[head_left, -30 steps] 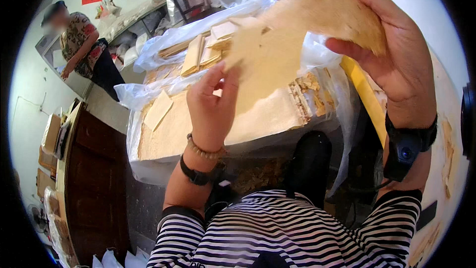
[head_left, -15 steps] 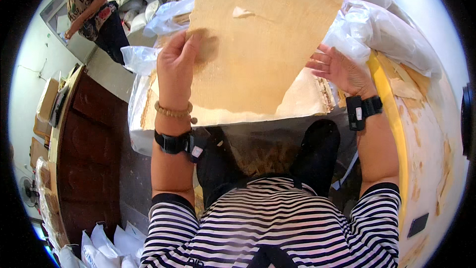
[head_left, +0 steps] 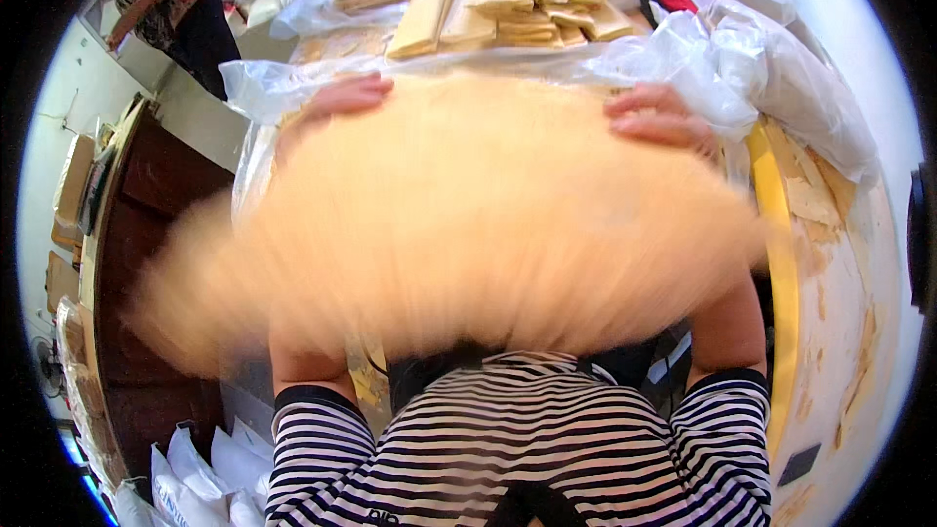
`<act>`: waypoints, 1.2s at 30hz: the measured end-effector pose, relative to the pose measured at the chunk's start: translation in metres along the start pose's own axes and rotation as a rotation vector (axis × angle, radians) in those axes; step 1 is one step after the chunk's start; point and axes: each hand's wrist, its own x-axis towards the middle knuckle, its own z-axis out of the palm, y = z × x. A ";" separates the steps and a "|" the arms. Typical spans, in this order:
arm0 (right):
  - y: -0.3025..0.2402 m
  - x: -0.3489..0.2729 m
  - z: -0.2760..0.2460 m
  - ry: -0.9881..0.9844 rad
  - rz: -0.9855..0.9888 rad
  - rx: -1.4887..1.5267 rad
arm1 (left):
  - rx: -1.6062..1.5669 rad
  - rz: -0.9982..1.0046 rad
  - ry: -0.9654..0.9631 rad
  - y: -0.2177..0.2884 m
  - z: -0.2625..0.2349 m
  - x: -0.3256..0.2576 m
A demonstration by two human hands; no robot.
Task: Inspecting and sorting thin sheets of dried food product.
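Observation:
A large tan sheet of wood veneer (head_left: 468, 215), smeared by motion, spreads in front of my chest and hides my wrists and most of the stack beneath. My left hand (head_left: 342, 98) is closed at its far left edge, with the fingers showing on top. At the far right edge, my right hand (head_left: 664, 119) grips the same sheet, its fingers also blurred. The sheet's near edge sags toward my striped shirt, and its left corner reaches over beside the brown cabinet.
Small veneer pieces (head_left: 508, 10) lie piled beyond the sheet, amid clear plastic wrapping (head_left: 752, 49). A yellow-edged worktop (head_left: 776, 234) runs along my right, bearing a dark flat object (head_left: 800, 466). White sacks (head_left: 205, 468) and a brown cabinet (head_left: 156, 283) stand left; another person (head_left: 200, 29) stands far left.
The veneer sheet has swung down toward my body, uncovering the small pieces behind it. My right hand, open beside the edge before, now holds the sheet. My left hand has shifted slightly.

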 end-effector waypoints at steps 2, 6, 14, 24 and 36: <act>0.009 -0.024 0.013 -0.143 -0.018 -0.157 | 0.188 0.056 -0.198 -0.009 -0.004 -0.035; 0.060 -0.067 0.036 -0.323 0.015 -0.396 | 0.626 0.013 -0.405 -0.037 0.011 -0.106; 0.054 -0.080 0.053 -0.465 -0.069 -0.429 | 0.739 0.060 -0.652 -0.037 0.012 -0.127; 0.064 -0.078 0.061 -0.452 -0.072 -0.435 | 0.673 0.009 -0.695 -0.057 0.000 -0.101; 0.067 -0.074 0.062 -0.467 0.132 -0.208 | 0.316 -0.133 -0.621 -0.049 -0.011 -0.122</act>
